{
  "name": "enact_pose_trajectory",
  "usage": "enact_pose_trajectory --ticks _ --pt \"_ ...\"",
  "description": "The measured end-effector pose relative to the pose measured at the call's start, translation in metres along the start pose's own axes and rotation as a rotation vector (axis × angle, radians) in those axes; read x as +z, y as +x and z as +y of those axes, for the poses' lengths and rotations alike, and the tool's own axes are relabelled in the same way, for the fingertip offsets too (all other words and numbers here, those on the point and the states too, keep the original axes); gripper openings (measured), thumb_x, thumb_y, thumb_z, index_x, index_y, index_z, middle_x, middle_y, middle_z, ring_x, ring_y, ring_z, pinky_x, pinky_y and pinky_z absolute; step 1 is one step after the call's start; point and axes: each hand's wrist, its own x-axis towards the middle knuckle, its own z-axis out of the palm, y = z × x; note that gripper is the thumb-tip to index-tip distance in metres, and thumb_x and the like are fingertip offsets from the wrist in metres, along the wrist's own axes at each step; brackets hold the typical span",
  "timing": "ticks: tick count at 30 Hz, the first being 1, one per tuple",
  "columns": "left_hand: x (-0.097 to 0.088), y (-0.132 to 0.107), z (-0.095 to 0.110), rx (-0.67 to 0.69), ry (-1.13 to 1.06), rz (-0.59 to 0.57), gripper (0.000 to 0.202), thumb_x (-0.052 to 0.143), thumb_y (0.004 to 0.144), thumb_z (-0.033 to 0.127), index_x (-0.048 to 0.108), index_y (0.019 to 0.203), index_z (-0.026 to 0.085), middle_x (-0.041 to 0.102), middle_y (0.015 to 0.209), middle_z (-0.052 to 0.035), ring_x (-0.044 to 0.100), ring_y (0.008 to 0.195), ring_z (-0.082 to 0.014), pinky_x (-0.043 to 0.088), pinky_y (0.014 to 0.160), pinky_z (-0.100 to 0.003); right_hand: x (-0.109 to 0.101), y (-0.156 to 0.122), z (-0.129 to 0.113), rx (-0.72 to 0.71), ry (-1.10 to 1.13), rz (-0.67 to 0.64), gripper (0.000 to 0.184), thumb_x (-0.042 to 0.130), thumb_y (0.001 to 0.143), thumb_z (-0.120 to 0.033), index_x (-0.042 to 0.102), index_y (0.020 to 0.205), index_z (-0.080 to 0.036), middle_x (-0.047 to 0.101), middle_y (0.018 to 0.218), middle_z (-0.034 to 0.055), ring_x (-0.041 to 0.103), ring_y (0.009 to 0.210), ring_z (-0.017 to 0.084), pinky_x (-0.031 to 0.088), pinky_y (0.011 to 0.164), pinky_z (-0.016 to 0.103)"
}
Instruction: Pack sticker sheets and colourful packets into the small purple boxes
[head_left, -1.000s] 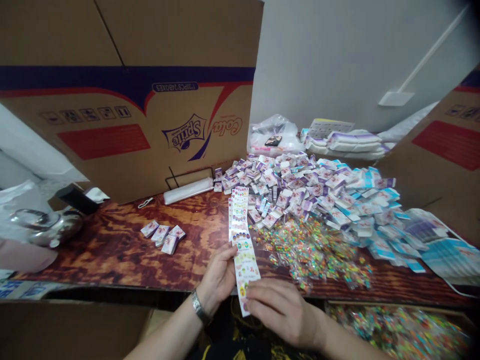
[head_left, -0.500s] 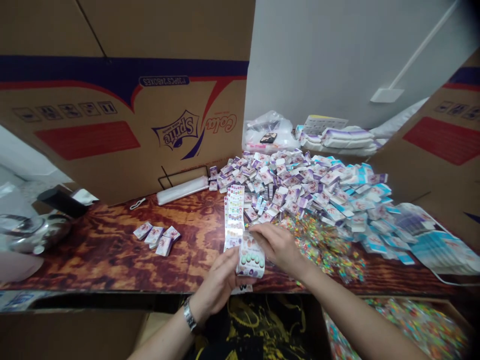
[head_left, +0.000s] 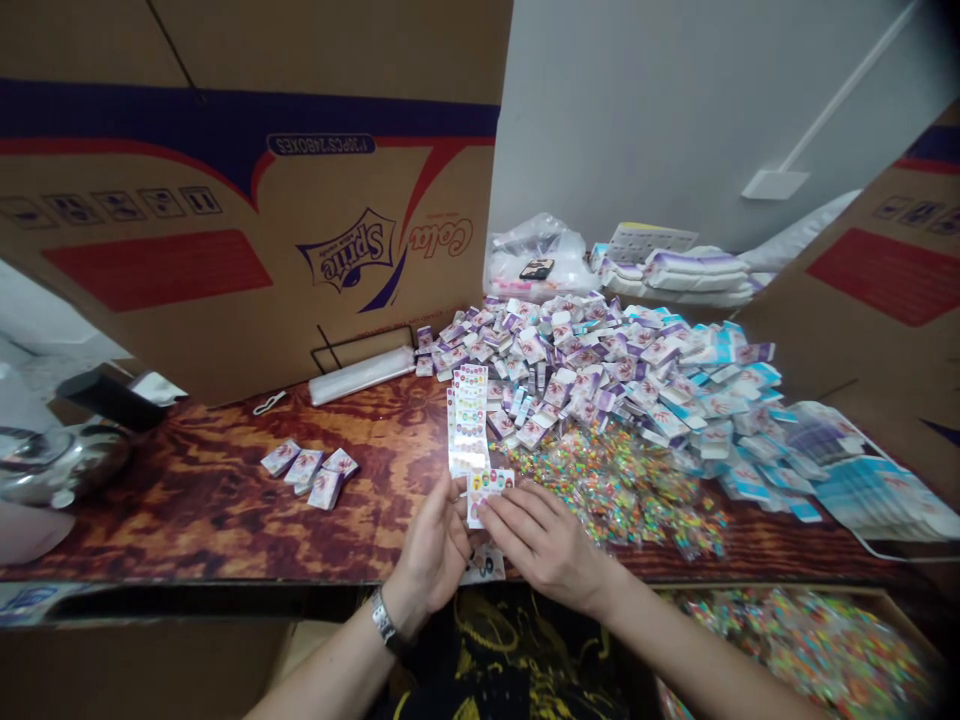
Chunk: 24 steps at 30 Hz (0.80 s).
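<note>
Both hands are on a small white sticker sheet (head_left: 491,481) printed with rows of colourful little pictures, held up above the table's front edge. My left hand (head_left: 436,548) grips it at its left side, with some fingers hidden behind it. Across the sheet's lower right lie the closed fingers of my right hand (head_left: 546,545). Just beyond the hands, a stack of long white sticker strips (head_left: 470,415) lies on the table. To their right spread small clear bags of bright coloured candy (head_left: 622,480).
A heap of small purple, blue and white boxes (head_left: 577,360) covers the back right. Several more boxes (head_left: 307,467) sit at left. Large cartons (head_left: 247,240) stand behind and at right. A box of candy bags (head_left: 810,650) is below the edge. A clear plastic packet (head_left: 362,375) lies near the carton.
The sheet in my hands was larger and curved, with green pictures showing; now a smaller, flatter part shows. My right hand has moved down and its fingers now lie over the sheet.
</note>
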Motion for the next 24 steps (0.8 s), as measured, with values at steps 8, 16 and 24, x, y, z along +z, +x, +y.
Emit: enact_pose_trajectory --ticks 8,16,24 --pt "-0.011 0.001 -0.003 0.025 0.098 -0.091 0.018 0.068 0.072 0.018 0.064 0.088 0.015 0.066 0.088 -0.0036 0.061 0.077 -0.0145 0.05 0.075 -0.03 0.004 0.0 0.0 0.531 0.579 0.053 0.019 0.045 0.092 -0.019 0.059 0.105 -0.02 0.059 0.088 0.0052 0.056 0.083 0.016 0.049 0.073 0.031" --pt "-0.01 0.003 -0.012 0.123 0.342 -0.231 0.028 0.064 0.08 0.022 0.054 0.106 0.019 0.065 0.099 -0.0054 0.06 0.09 -0.0147 0.047 0.081 -0.027 0.011 -0.007 0.006 0.612 0.549 0.181 0.023 0.05 0.089 -0.019 0.059 0.11 -0.022 0.05 0.097 0.0074 0.053 0.09 0.017 0.049 0.075 0.031" --pt "0.0 0.005 -0.005 0.028 0.075 -0.199 0.027 0.055 0.087 0.034 0.054 0.108 0.017 0.063 0.105 -0.0091 0.06 0.09 -0.016 0.049 0.079 -0.03 0.011 -0.014 0.012 0.326 0.347 0.249 0.02 0.054 0.085 -0.01 0.06 0.103 -0.019 0.062 0.101 0.0074 0.053 0.098 0.02 0.048 0.085 0.039"
